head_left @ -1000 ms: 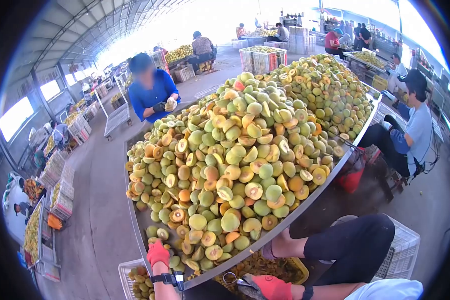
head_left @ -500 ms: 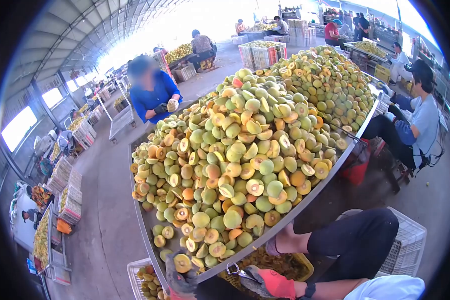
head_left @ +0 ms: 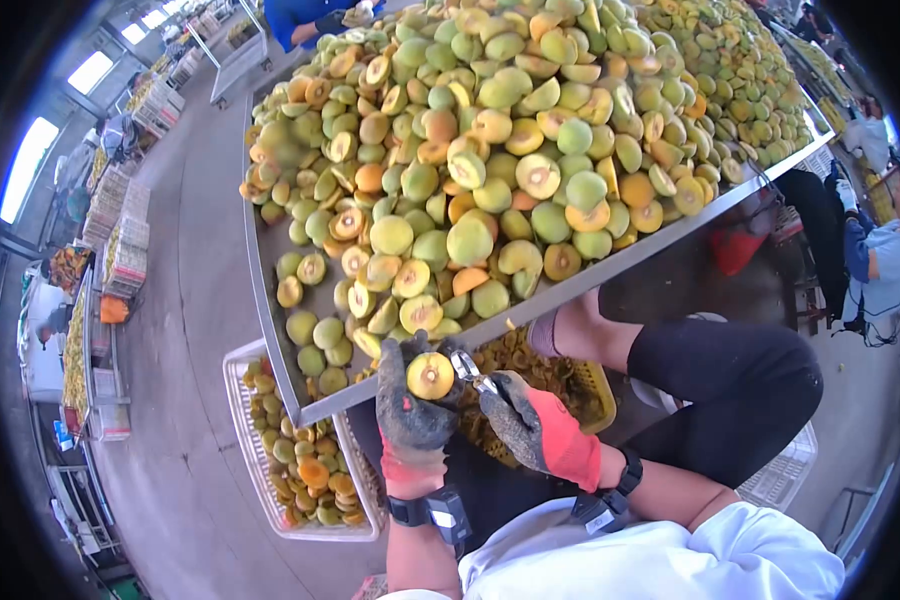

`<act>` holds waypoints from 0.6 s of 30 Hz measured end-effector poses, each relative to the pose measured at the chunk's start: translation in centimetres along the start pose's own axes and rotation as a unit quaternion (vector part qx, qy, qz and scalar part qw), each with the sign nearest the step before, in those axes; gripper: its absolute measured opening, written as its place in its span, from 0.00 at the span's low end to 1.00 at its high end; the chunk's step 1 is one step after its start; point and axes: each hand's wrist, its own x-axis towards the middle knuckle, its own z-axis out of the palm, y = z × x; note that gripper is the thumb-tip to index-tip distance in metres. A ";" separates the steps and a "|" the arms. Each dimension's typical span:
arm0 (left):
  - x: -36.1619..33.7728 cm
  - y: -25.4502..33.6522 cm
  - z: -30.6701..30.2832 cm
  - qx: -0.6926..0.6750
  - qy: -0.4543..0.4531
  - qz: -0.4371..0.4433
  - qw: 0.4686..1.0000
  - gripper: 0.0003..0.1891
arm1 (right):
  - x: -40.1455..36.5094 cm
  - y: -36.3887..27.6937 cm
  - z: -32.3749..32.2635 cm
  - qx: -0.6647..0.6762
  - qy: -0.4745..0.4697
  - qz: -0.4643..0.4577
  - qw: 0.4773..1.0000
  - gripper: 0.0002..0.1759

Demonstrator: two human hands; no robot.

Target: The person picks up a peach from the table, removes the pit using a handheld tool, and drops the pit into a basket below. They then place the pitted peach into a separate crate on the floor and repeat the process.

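My left hand (head_left: 408, 415), in a grey-and-red work glove, is closed around a halved peach (head_left: 430, 377), its cut yellow face and brown centre turned up. Just right of the fruit, my right hand (head_left: 532, 428) in a matching glove grips a metal loop-ended pitting tool (head_left: 467, 369). The loop is right at the edge of the peach half. Both hands are over my lap, close to the near rim of a metal table (head_left: 550, 297). A large heap of green-yellow peach halves (head_left: 470, 242) covers the table behind them.
A white crate (head_left: 370, 490) of peach halves stands on the floor at my left. Below the table edge, a yellow crate (head_left: 602, 392) holds brownish scraps. A co-worker in blue (head_left: 295, 18) is across the table; another person (head_left: 875, 270) sits at the right.
The view has tilted down, so the hands appear higher in it. My hands have come closer together, bringing the tool's loop up beside the peach half in my left hand.
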 end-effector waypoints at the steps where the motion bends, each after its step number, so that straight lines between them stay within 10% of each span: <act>1: 0.0 0.6 0.4 -0.140 0.005 -0.098 0.985 0.20 | -0.4 0.2 0.4 0.003 -0.002 0.007 1.000 0.18; 4: -0.2 0.9 1.0 -0.275 0.005 -0.186 0.943 0.21 | -0.4 0.5 0.9 0.157 -0.008 0.013 0.988 0.15; 6: -0.6 0.7 1.6 -0.270 0.000 -0.181 0.946 0.22 | 0.0 0.6 0.6 -0.061 -0.010 -0.108 0.992 0.13; 18: -1.6 0.6 1.7 0.035 -0.008 -0.075 0.997 0.33 | -0.4 0.3 0.1 -0.150 -0.061 -0.032 0.986 0.16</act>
